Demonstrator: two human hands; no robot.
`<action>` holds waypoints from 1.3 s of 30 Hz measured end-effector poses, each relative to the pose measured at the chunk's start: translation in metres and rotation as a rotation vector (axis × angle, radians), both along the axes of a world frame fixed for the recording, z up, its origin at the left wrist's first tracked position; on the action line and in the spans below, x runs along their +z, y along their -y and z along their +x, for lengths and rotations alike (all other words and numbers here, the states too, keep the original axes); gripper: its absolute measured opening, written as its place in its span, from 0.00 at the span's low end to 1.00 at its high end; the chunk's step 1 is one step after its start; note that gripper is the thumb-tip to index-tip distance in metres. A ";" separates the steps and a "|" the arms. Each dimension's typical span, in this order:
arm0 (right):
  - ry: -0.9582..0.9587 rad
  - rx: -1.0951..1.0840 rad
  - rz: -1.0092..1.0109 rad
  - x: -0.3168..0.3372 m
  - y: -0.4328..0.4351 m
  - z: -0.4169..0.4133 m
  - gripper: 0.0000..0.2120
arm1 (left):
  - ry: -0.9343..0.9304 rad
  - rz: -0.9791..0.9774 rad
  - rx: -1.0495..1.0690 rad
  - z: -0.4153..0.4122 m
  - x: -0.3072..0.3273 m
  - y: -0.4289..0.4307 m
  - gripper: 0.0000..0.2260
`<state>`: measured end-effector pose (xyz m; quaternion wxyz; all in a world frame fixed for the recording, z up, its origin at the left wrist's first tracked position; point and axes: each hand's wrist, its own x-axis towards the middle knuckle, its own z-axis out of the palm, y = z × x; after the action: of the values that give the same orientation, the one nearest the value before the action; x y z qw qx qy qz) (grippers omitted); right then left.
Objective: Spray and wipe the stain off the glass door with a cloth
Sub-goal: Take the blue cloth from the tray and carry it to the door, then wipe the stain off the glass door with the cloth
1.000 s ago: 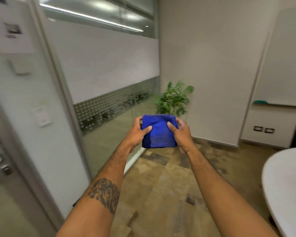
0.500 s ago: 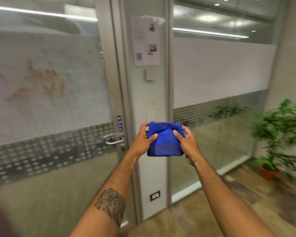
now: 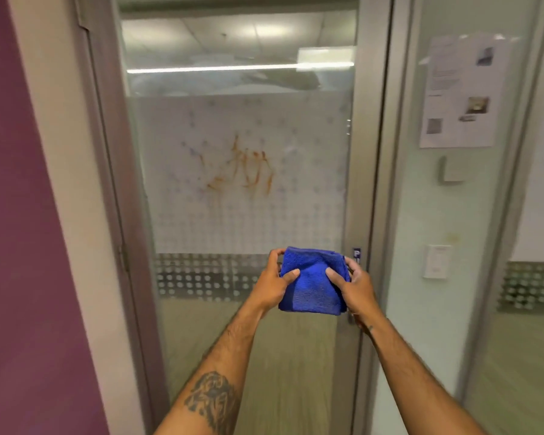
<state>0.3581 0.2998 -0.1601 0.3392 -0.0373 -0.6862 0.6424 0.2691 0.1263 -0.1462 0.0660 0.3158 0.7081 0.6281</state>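
Note:
A folded blue cloth (image 3: 311,282) is held in front of me at about waist height of the glass door (image 3: 233,340). My left hand (image 3: 272,282) grips its left side and my right hand (image 3: 355,285) grips its right side, thumbs on the front. An orange-brown stain (image 3: 242,167) streaks the frosted band of the door, above and a little left of the cloth. No spray bottle is in view.
A purple wall (image 3: 22,246) and the grey door frame (image 3: 107,215) stand at the left. Right of the door, a glass panel carries a taped paper notice (image 3: 460,92), a small grey box (image 3: 449,171) and a white switch plate (image 3: 435,262).
My view has swung left from the plant corner to face the stained door head-on. Both hands kept hold of the cloth in the same grip.

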 end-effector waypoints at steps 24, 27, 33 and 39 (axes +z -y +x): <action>0.183 -0.042 0.206 -0.020 0.122 -0.277 0.29 | -0.013 -0.074 0.309 -0.246 -0.027 0.134 0.16; 0.190 -0.131 0.243 -0.022 0.134 -0.300 0.17 | -0.042 -0.099 0.280 -0.279 -0.028 0.141 0.13; 0.207 -0.255 0.355 -0.022 0.141 -0.343 0.13 | -0.148 -0.222 0.351 -0.336 -0.028 0.141 0.10; 0.157 -0.326 0.445 -0.012 0.135 -0.390 0.14 | -0.377 -0.369 0.457 -0.384 -0.013 0.130 0.05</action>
<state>-0.0320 0.1644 -0.1721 0.3835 -0.1215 -0.8195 0.4083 -0.1151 -0.0033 -0.1593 -0.1525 0.2422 0.8618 0.4188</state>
